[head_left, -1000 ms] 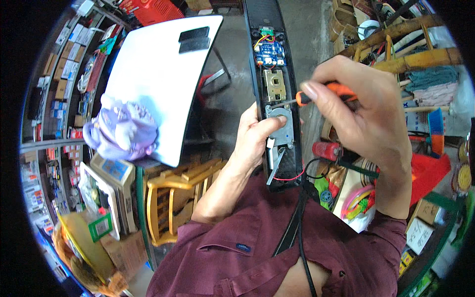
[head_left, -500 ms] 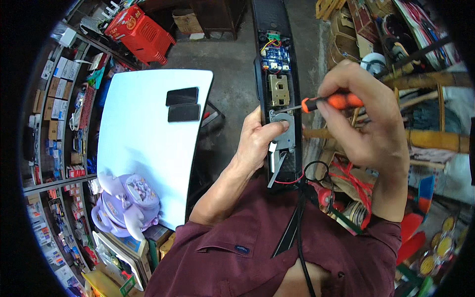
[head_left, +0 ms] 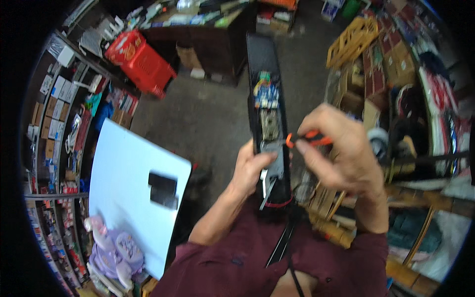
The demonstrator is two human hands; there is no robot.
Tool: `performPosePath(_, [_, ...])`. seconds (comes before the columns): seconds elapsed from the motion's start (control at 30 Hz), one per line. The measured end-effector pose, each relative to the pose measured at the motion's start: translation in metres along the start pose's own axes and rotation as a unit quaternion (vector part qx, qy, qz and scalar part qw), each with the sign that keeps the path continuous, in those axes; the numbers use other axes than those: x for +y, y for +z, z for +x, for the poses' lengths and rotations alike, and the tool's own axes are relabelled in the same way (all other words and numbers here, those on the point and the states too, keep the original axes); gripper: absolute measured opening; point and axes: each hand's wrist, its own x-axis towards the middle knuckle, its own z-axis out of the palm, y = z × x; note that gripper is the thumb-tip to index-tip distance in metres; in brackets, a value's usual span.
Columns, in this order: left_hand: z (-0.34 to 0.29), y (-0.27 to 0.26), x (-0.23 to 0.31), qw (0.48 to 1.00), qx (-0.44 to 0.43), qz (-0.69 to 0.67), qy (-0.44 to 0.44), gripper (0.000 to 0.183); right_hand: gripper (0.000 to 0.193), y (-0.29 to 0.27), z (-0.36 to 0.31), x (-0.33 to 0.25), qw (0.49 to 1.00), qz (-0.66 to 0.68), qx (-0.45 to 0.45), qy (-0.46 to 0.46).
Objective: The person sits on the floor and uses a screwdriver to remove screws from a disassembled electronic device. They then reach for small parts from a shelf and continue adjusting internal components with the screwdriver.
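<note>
My left hand [head_left: 247,166] grips a long black electronic door lock housing [head_left: 264,54] by its left side, with the thumb pressed on a grey metal plate [head_left: 275,167] inside. In my right hand [head_left: 344,161] an orange and black screwdriver [head_left: 296,140] is pinched between thumb and fingers. Its shaft points left at the upper part of the grey plate; the blur hides whether the tip sits on a screw. Farther up the open housing are a brass-coloured metal plate [head_left: 269,124] and a blue circuit board [head_left: 267,97] with coloured wires. A flat metal strip [head_left: 267,197] sticks out near the lower end.
At left stands a pale blue tabletop [head_left: 133,173] with two dark phones [head_left: 163,189] and a purple plush bag [head_left: 116,252]. Shelves of boxes [head_left: 57,109] line the left side. Stacked red stools [head_left: 143,64] stand beyond, and bamboo poles [head_left: 420,198] and cartons are at right.
The view has tilted up and shifted, so the housing, both hands and the tabletop appear lower. My left hand still holds the housing and my right hand the screwdriver at the grey plate.
</note>
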Motion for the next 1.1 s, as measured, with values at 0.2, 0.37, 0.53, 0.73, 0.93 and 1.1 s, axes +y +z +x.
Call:
performPosePath(0.2, [0.142, 0.024, 0.030, 0.999, 0.015, -0.015, -0.030, 0.038, 0.018, -0.045, 0.088, 0.113, 0.998, 0.035, -0.016, 0.049])
performPosePath(0.37, [0.286, 0.014, 0.038, 1.000, -0.001, 0.004, -0.019, 0.038, 0.020, -0.064, 0.156, 0.229, 0.994, -0.035, -0.037, 0.099])
performPosePath(0.53, [0.435, 0.012, 0.063, 0.999, -0.033, -0.004, -0.013, 0.041, 0.020, -0.082, 0.241, 0.338, 0.997, -0.020, 0.009, 0.077])
performPosePath(0.73, [0.593, 0.027, 0.105, 0.998, -0.067, 0.002, -0.020, 0.038, 0.023, -0.123, 0.333, 0.453, 0.994, -0.005, 0.055, 0.091])
performPosePath(0.93, [0.749, 0.045, 0.113, 0.997, -0.068, -0.011, -0.016, 0.039, 0.020, -0.165, 0.405, 0.594, 0.993, -0.015, 0.006, 0.116])
performPosePath(1.1, [0.877, 0.069, 0.128, 0.999, -0.034, -0.006, 0.004, 0.045, 0.019, -0.200, 0.477, 0.711, 0.994, -0.027, 0.001, 0.102])
